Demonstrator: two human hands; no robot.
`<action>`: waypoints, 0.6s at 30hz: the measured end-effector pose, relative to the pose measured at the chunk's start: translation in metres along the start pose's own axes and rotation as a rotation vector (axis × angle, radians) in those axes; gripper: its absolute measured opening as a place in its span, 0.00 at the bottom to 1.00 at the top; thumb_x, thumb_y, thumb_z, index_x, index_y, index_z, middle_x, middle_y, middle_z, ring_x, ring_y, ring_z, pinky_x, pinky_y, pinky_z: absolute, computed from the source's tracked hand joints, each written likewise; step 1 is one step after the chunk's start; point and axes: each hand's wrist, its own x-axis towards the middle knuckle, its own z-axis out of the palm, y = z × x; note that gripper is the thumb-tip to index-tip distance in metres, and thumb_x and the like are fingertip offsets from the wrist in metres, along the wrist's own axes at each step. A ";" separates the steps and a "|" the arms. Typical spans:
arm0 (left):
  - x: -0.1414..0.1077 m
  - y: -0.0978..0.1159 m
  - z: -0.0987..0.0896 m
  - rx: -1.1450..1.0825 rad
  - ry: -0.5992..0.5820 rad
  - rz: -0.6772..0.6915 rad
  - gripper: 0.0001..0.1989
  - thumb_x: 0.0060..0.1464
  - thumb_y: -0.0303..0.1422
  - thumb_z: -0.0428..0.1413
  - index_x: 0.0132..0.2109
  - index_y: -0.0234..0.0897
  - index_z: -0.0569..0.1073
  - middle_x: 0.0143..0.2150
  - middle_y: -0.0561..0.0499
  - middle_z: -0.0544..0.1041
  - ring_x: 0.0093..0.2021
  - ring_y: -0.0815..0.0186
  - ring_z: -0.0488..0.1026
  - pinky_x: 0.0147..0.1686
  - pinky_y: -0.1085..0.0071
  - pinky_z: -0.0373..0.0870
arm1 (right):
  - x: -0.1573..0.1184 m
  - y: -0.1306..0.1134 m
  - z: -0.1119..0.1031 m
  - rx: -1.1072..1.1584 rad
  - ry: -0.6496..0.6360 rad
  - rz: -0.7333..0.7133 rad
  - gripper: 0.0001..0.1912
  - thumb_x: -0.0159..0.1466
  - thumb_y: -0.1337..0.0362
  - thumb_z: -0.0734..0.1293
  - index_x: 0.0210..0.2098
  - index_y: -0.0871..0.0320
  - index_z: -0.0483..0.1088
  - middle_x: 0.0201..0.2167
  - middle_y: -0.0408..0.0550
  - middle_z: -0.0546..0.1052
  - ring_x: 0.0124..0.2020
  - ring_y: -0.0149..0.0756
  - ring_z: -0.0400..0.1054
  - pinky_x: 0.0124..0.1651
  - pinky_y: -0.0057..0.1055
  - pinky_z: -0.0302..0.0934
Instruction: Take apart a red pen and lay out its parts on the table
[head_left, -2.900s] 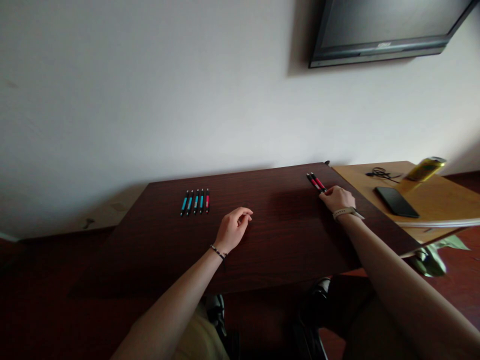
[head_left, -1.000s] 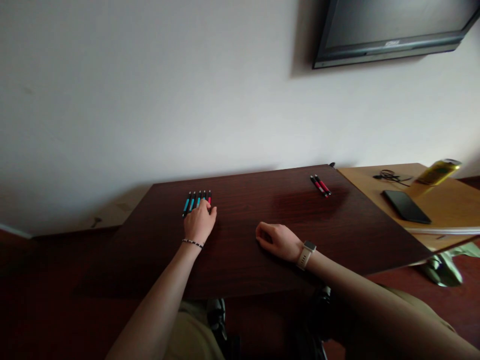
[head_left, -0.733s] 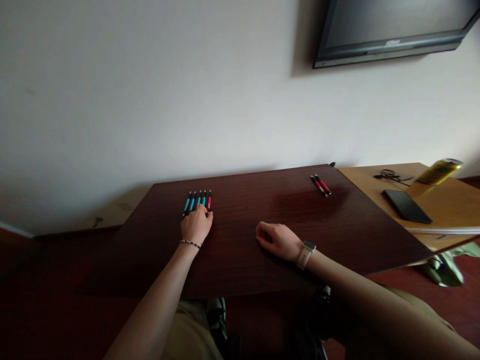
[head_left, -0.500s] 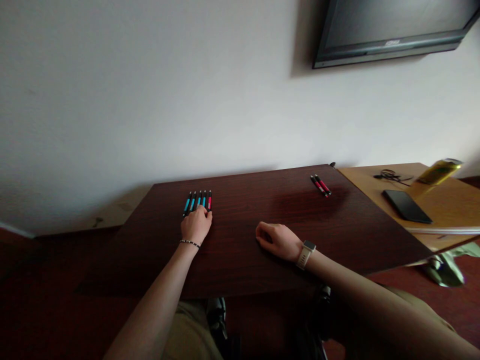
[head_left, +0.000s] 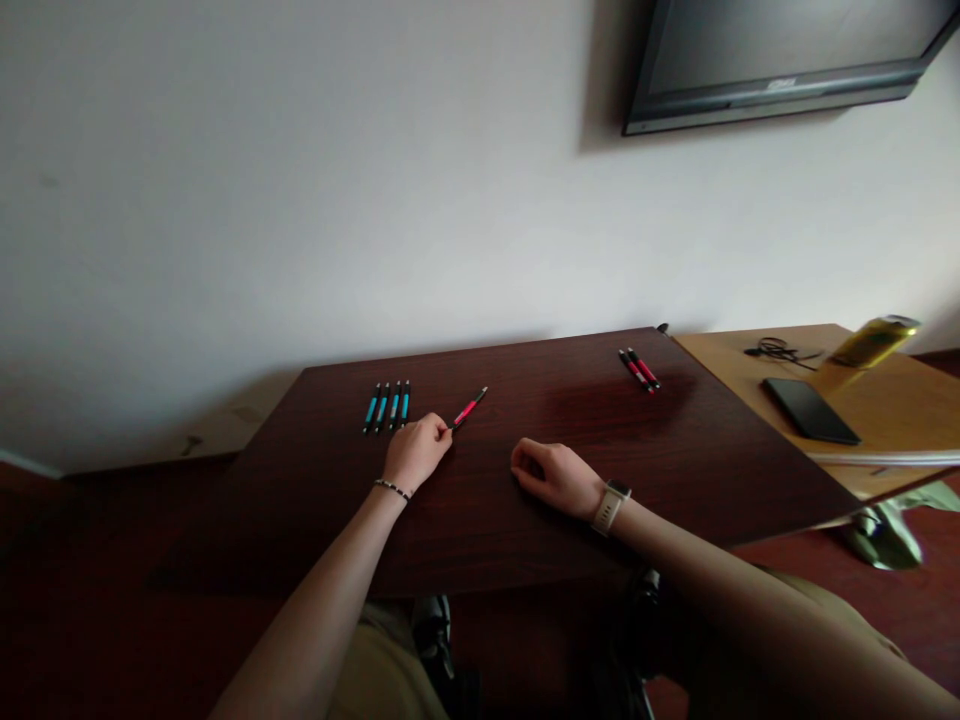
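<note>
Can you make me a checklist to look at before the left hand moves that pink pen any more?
1. Left hand has the pink pen: ok, its fingers are at the near end.
2. Pink pen lined up with the four blue pens: not ok, it slants away to the right.
3. Blue pens in a neat row: ok, they lie side by side.
4. Two other pink pens out of the way: ok, they lie over on the right.
5. Right hand empty: cannot tell, its fingers are curled in.
6. Pink pen lifted off the table: cannot tell from this view.
</note>
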 end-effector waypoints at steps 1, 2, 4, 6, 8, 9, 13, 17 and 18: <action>-0.003 0.005 0.001 -0.030 0.005 0.049 0.09 0.65 0.39 0.55 0.40 0.42 0.79 0.33 0.49 0.81 0.33 0.60 0.78 0.33 0.69 0.62 | 0.001 0.002 -0.001 0.023 0.032 0.004 0.02 0.69 0.64 0.67 0.40 0.55 0.71 0.31 0.43 0.78 0.30 0.33 0.70 0.36 0.29 0.60; -0.006 0.011 0.002 -0.072 -0.001 0.104 0.08 0.65 0.38 0.56 0.40 0.42 0.78 0.31 0.50 0.80 0.30 0.61 0.76 0.32 0.70 0.60 | 0.002 0.004 -0.003 0.048 0.074 0.012 0.02 0.69 0.63 0.67 0.40 0.55 0.71 0.32 0.44 0.78 0.31 0.34 0.71 0.38 0.30 0.61; -0.012 0.020 0.003 -0.164 -0.001 0.212 0.07 0.65 0.35 0.56 0.40 0.41 0.77 0.28 0.52 0.77 0.28 0.64 0.73 0.30 0.70 0.57 | 0.004 0.012 -0.009 0.102 0.186 0.046 0.04 0.69 0.61 0.67 0.40 0.55 0.71 0.33 0.45 0.78 0.34 0.36 0.72 0.41 0.32 0.64; -0.017 0.026 0.003 -0.241 0.007 0.278 0.05 0.65 0.34 0.56 0.40 0.40 0.76 0.27 0.54 0.75 0.26 0.66 0.71 0.30 0.71 0.56 | 0.007 0.025 -0.016 0.175 0.348 0.116 0.08 0.69 0.58 0.67 0.43 0.55 0.71 0.37 0.48 0.79 0.37 0.38 0.73 0.43 0.34 0.66; -0.020 0.030 0.002 -0.301 0.018 0.323 0.05 0.65 0.34 0.56 0.41 0.40 0.76 0.26 0.55 0.73 0.25 0.68 0.69 0.30 0.71 0.55 | 0.010 0.040 -0.025 0.233 0.482 0.178 0.14 0.67 0.55 0.69 0.47 0.56 0.71 0.41 0.51 0.79 0.40 0.40 0.73 0.46 0.36 0.67; -0.021 0.030 0.002 -0.324 0.019 0.341 0.05 0.66 0.34 0.56 0.41 0.40 0.75 0.26 0.56 0.72 0.25 0.68 0.68 0.30 0.72 0.55 | 0.011 0.047 -0.029 0.266 0.505 0.212 0.17 0.66 0.53 0.70 0.49 0.56 0.71 0.42 0.51 0.79 0.42 0.41 0.73 0.47 0.37 0.68; -0.021 0.028 0.004 -0.380 0.017 0.388 0.06 0.68 0.34 0.55 0.43 0.39 0.74 0.27 0.56 0.72 0.25 0.69 0.68 0.30 0.72 0.56 | 0.014 0.064 -0.041 0.415 0.333 0.312 0.22 0.68 0.47 0.68 0.51 0.57 0.73 0.44 0.52 0.80 0.38 0.39 0.75 0.40 0.35 0.69; -0.020 0.025 0.011 -0.433 -0.004 0.386 0.07 0.69 0.36 0.53 0.44 0.39 0.74 0.27 0.56 0.72 0.26 0.68 0.68 0.31 0.72 0.58 | 0.012 0.062 -0.043 0.420 0.236 0.260 0.22 0.67 0.47 0.69 0.49 0.58 0.75 0.39 0.50 0.82 0.37 0.39 0.75 0.40 0.34 0.69; -0.020 0.024 0.013 -0.461 -0.015 0.385 0.08 0.70 0.37 0.52 0.45 0.39 0.73 0.27 0.56 0.72 0.26 0.68 0.68 0.31 0.73 0.58 | 0.012 0.061 -0.042 0.403 0.224 0.244 0.21 0.66 0.47 0.70 0.48 0.58 0.76 0.38 0.50 0.82 0.37 0.39 0.75 0.41 0.34 0.69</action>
